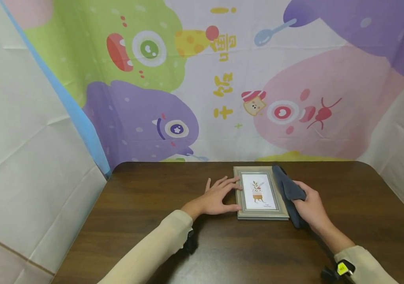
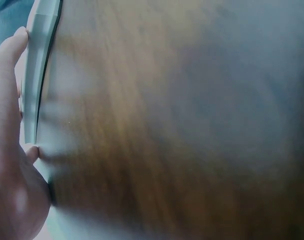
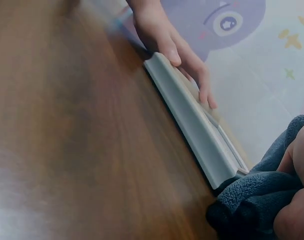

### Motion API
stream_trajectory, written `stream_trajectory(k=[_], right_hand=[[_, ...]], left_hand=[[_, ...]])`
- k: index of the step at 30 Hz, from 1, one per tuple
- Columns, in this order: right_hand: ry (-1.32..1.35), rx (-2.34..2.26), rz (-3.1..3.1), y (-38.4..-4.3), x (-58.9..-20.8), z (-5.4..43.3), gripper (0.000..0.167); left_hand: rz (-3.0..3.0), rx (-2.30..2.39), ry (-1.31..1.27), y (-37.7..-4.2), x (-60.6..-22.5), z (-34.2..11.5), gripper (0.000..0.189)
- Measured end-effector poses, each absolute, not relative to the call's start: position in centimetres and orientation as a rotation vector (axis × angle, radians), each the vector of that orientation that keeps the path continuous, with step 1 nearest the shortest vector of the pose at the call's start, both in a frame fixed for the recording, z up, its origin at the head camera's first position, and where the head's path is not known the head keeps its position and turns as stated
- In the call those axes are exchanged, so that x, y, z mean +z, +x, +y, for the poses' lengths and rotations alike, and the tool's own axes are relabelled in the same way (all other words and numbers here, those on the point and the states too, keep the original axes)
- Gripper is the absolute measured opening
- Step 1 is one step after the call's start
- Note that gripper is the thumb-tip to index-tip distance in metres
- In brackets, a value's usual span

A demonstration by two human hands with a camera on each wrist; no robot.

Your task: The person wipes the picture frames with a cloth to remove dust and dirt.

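A picture frame (image 1: pixel 262 215) with a pale border lies face up on the brown table, showing a print of a potted plant. My left hand (image 1: pixel 217 197) rests at its left side, fingers spread and fingertips on the border; the left wrist view shows the thumb (image 2: pixel 19 42) against the frame's edge. My right hand (image 1: pixel 310 205) grips a dark grey-blue cloth (image 1: pixel 288 189), which lies along the frame's right side. In the right wrist view the fluffy cloth (image 3: pixel 257 200) bunches over the frame's near corner, under my right fingers.
The wooden table (image 1: pixel 145 197) has rounded back corners. Behind it hangs a curtain (image 1: pixel 223 138) printed with cartoon monsters, close to the table's back edge. White sheeting (image 1: pixel 27 138) hangs on the left side, with more on the right.
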State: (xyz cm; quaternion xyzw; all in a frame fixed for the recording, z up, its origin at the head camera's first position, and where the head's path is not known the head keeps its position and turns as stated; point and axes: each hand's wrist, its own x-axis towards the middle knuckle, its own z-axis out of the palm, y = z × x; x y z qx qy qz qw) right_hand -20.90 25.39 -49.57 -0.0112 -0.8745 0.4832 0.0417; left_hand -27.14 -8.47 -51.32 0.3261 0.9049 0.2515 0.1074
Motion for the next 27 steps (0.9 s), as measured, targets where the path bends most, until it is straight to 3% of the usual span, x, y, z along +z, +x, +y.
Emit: stream_trajectory(k=[14, 27], right_hand=[[-0.045, 1.536, -2.684, -18.7, -49.2, 25.5, 0.05], [-0.034, 1.493, -2.697, -20.0, -48.8, 25.6, 0.055]], left_hand=[[2.661, 0.744, 0.947, -26.9, -50.9, -8.4, 0.064], [2.655, 0.777, 0.984, -26.8, -51.0, -8.5, 0.067]])
